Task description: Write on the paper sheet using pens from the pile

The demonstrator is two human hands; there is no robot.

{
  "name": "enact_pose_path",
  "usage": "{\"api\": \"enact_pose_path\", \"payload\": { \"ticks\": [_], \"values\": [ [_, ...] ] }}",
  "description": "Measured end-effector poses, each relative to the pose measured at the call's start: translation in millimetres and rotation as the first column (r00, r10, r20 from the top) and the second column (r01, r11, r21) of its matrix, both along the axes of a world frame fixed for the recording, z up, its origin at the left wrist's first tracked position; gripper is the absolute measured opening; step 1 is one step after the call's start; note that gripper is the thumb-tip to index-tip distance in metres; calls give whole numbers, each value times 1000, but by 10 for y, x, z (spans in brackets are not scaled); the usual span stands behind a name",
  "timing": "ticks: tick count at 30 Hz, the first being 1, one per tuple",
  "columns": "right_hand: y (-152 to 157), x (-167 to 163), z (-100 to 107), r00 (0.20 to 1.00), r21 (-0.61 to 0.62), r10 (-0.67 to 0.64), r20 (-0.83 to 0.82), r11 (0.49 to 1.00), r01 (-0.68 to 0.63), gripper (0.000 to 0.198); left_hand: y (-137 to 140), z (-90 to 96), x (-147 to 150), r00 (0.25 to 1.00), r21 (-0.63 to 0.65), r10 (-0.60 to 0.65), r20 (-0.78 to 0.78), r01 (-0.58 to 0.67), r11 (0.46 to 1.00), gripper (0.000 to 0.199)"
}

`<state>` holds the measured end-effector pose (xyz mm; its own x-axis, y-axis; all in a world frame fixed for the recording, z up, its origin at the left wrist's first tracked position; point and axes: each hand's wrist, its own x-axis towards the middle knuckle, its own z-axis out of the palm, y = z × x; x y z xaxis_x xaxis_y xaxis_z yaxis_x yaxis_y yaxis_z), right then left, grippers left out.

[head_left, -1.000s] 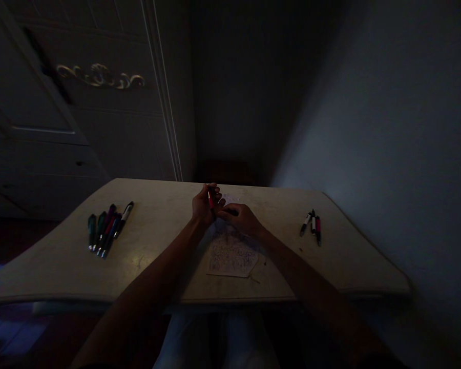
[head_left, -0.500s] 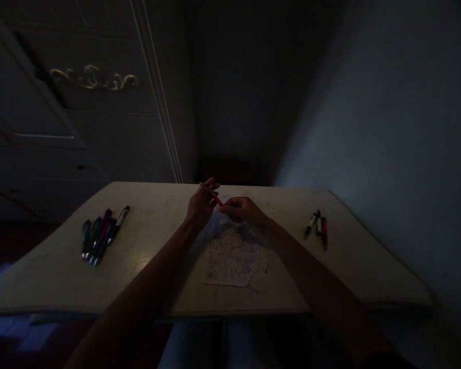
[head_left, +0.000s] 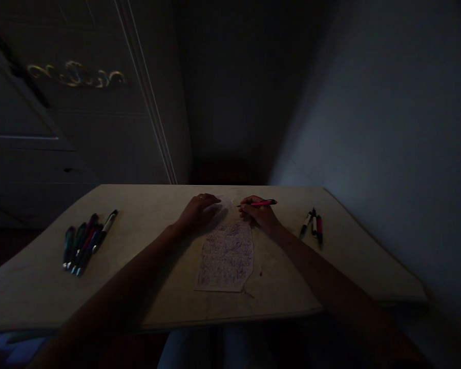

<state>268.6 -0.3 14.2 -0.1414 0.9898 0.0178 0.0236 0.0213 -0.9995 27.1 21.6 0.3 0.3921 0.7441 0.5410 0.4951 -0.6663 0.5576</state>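
Note:
A sheet of paper (head_left: 226, 256) covered in dense dark scribbles lies on the table in front of me. My right hand (head_left: 258, 212) grips a red pen (head_left: 263, 203) with a black end, its tip pointing left over the paper's far part. On the paper's far left edge rests my left hand (head_left: 200, 209), fingers stretched out and holding nothing. Dim light hides whether the pen's tip touches the paper.
Several pens (head_left: 84, 241) lie bunched on the left of the pale table (head_left: 149, 202). A smaller group of pens (head_left: 314, 225) lies on the right. A wall (head_left: 388, 154) borders the right side; a panelled cabinet (head_left: 111, 138) stands at the left.
My hands have drawn apart and come down to the paper. The red pen, earlier between both hands, is now in my right hand alone in a writing hold. The view has shifted slightly.

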Motion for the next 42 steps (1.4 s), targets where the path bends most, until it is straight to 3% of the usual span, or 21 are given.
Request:
{"api": "enact_pose_path", "payload": {
  "ticks": [5, 9, 12, 17, 20, 23, 28, 33, 40, 42],
  "values": [
    [-19, -66, -70, 987, 61, -59, 152, 997, 50, 23, -28, -17, 71, 984, -154, -96, 148, 119, 981, 31],
    [-18, -71, -103, 979, 156, -60, 197, 987, 29, 22, -61, -16, 102, 952, -263, -109, 287, 188, 946, 16],
    [-14, -46, -108, 965, 199, -81, 249, 980, 31, 21, -81, -17, 116, 963, -186, -126, 237, 172, 967, 14],
    [-20, -18, -100, 934, 249, -101, 342, 968, 13, 20, -89, -9, 129, 988, 74, -133, -77, 139, 988, 8],
    [-28, -12, -96, 919, 258, -94, 383, 966, -9, 18, -87, 2, 126, 975, 123, -131, -177, 154, 980, 12],
    [-34, -4, -93, 916, 247, -111, 385, 969, 14, 18, -92, 9, 123, 973, 78, -161, -163, 176, 981, 15],
    [-43, 1, -88, 934, 179, -69, 352, 984, 5, 24, -116, 22, 129, 982, -115, -180, 53, 185, 976, 16],
    [-51, -7, -75, 945, 128, -30, 326, 992, -13, 26, -119, 38, 133, 949, -257, -198, 246, 261, 931, 21],
    [-34, 7, -69, 922, 190, -31, 386, 981, -46, 21, -93, -1, 113, 981, -144, -192, 7, 191, 971, 20],
    [-29, 12, -73, 919, 203, -37, 392, 978, -48, 19, -82, -15, 109, 982, -99, -187, 6, 186, 978, 19]
  ]
}}
